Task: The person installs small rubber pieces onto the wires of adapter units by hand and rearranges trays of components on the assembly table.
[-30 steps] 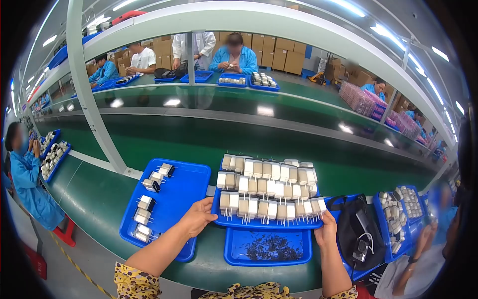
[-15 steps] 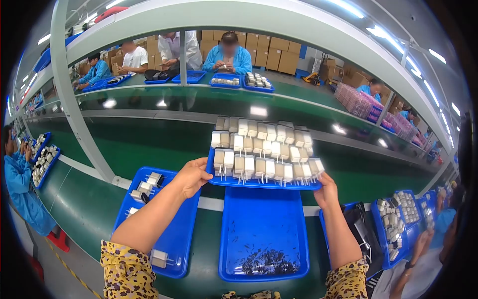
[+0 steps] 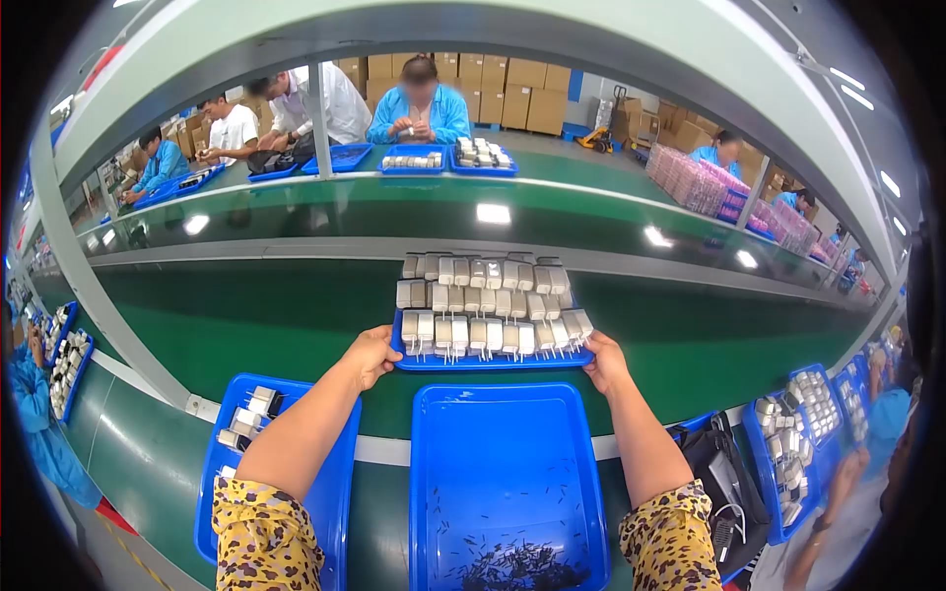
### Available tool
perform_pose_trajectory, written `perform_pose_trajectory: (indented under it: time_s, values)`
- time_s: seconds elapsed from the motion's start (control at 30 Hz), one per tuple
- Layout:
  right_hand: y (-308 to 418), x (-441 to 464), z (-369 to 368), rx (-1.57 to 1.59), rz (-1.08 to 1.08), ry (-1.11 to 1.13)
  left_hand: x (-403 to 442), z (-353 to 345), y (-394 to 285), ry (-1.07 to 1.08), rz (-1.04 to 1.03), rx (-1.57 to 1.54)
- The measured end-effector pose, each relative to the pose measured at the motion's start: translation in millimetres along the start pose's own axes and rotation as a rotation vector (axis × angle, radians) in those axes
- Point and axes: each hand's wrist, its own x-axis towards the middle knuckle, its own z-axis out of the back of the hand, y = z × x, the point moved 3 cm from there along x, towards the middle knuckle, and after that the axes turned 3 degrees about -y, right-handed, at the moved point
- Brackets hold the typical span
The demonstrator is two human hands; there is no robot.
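Note:
My left hand grips the left near corner of a blue plastic tray, with the thumb toward its rim. My right hand is closed around the right near corner. White plug adapters with thin prongs fill this tray in stacked rows. It is over the green conveyor belt; whether it touches the belt, I cannot tell. Just below it on my side lies a second blue tray, with small dark scraps strewn over its near end.
Another blue tray on the left holds some adapters, partly behind my left arm. At right are a black bag and a tray of adapters. Frame posts flank the belt. Co-workers sit across the line.
Both hands have carried the loaded tray away from me, farther over the belt, so a gap now shows between it and the tray below. My view has shifted too.

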Motion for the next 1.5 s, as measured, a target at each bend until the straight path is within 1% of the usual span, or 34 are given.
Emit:
perform_pose_trajectory:
  time_s: [0.1, 0.17, 0.23, 0.27, 0.3, 0.33, 0.37, 0.4, 0.43, 0.47, 0.5, 0.57, 0.6, 0.63, 0.7, 0.73, 0.8, 0.83, 0.93, 0.97, 1.0, 1.03, 1.07, 1.13, 1.17, 1.23, 1.27, 1.3, 1.33, 1.37, 1.4, 1.43, 1.47, 1.5]
  values:
    - [9.6, -5.8, -6.6, -0.189, -0.055, -0.141, 15.4, 0.2, 13.7, 0.008, 0.046, -0.027]
    - [11.2, -0.6, 0.3, -0.318, -0.075, -0.178, 19.4, -2.0, 11.8, 0.077, -0.010, -0.009]
    - [8.7, 2.8, 5.3, -0.269, -0.052, -0.208, 21.1, -10.4, 11.2, 0.019, 0.003, 0.094]
    - [11.6, -1.0, 9.1, -0.309, -0.062, -0.275, 31.1, -14.4, 15.6, 0.072, -0.022, 0.099]
    - [18.2, -11.9, 6.4, -0.364, 0.002, -0.303, 34.9, -9.7, 23.6, 0.101, -0.046, 0.096]
    - [6.3, 3.7, 27.0, -0.397, 0.032, -0.212, 24.2, -13.3, 27.3, -0.017, -0.085, 0.072]
    - [3.2, -0.3, 24.7, -0.304, 0.038, -0.423, 14.3, -26.5, 25.2, -0.140, -0.144, 0.048]
    - [1.0, 0.7, 34.1, -0.256, 0.040, -0.389, 4.4, -34.2, 25.1, -0.184, -0.135, 0.064]
    - [-2.4, 2.5, 43.1, -0.204, 0.050, -0.455, -4.9, -38.6, 25.1, -0.221, -0.127, 0.079]
    - [-8.6, 9.2, 59.9, -0.126, 0.064, -0.418, -17.4, -41.6, 19.8, -0.214, -0.211, 0.268]
    - [-7.3, 3.4, 69.9, -0.111, 0.008, -0.537, -35.4, -39.8, 14.5, -0.201, -0.279, 0.461]
    - [0.6, -21.5, 80.2, -0.119, -0.004, -0.588, -86.8, -21.5, -12.5, -0.068, -0.434, 0.626]
    - [-0.2, -29.9, 87.2, -0.113, -0.007, -0.594, -103.5, -1.3, -23.2, -0.060, -0.689, 0.991]
    - [1.2, -45.2, 83.5, -0.116, -0.006, -0.612, -133.2, 15.1, -40.3, -0.068, -0.728, 1.213]
    - [-0.9, -75.9, 65.8, -0.210, -0.029, -0.547, -167.1, 65.6, -40.8, -0.172, -0.722, 1.379]
    - [-1.0, -89.2, 55.1, -0.200, -0.022, -0.529, -180.4, 87.7, -33.8, -0.239, -0.604, 1.485]
    - [-5.1, -114.2, 36.8, -0.488, 0.015, -0.365, -200.1, 126.2, -6.4, -0.319, -0.327, 1.620]
    - [-12.2, -117.3, 38.7, -0.486, 0.018, -0.353, -199.5, 149.2, 18.1, -0.336, -0.381, 1.606]
    - [-16.0, -131.3, 25.7, -0.752, 0.278, -0.205, -229.0, 148.3, 17.1, -0.382, -0.457, 1.553]
    - [-19.0, -132.4, 27.5, -0.756, 0.281, -0.201, -236.4, 146.0, 17.4, -0.303, -0.433, 1.526]
    - [-19.3, -134.1, 27.3, -0.867, 0.327, -0.182, -245.9, 143.1, 17.3, -0.224, -0.409, 1.495]
    - [-17.1, -133.5, 27.6, -0.976, 0.380, -0.164, -254.3, 142.9, 17.4, -0.231, -0.415, 1.489]
    - [-16.4, -133.8, 28.7, -0.978, 0.391, -0.166, -263.4, 142.3, 20.3, -0.141, -0.430, 1.478]
    - [-6.4, -153.9, 6.8, -1.109, 0.527, -0.225, -280.2, 145.6, 24.3, 0.005, -0.463, 1.453]
    - [-3.8, -161.1, -5.7, -1.108, 0.536, -0.229, -284.2, 147.8, 26.0, 0.002, -0.473, 1.452]
    - [14.1, -195.2, -52.6, -1.365, 1.047, -0.326, -296.7, 144.5, 25.2, 0.025, -0.478, 1.282]
    - [19.0, -210.9, -80.5, -1.300, 1.127, -0.213, -303.5, 139.2, 22.7, -0.020, -0.461, 1.265]
    - [24.0, -229.3, -111.7, -1.239, 1.197, -0.112, -304.2, 133.6, 27.3, 0.004, -0.477, 1.264]
    - [26.5, -254.9, -147.0, -1.196, 1.264, 0.080, -305.8, 130.1, 31.5, -0.154, -0.562, 1.329]
    - [20.9, -274.2, -176.1, -1.189, 1.215, 0.355, -305.9, 126.8, 34.9, -0.310, -0.652, 1.383]
    - [14.9, -294.6, -203.4, -1.167, 1.173, 0.630, -297.4, 126.8, 44.0, -0.235, -0.485, 1.431]
    - [1.2, -311.8, -224.6, -1.099, 1.226, 0.852, -287.5, 130.4, 57.7, -0.136, -0.481, 1.415]
    - [-23.4, -314.0, -234.4, -1.028, 1.226, 1.091, -293.9, 119.0, 52.8, -0.133, -0.528, 1.456]
    - [-40.5, -327.1, -234.4, -1.195, 1.262, 1.112, -295.7, 113.2, 50.8, -0.028, -0.569, 1.345]
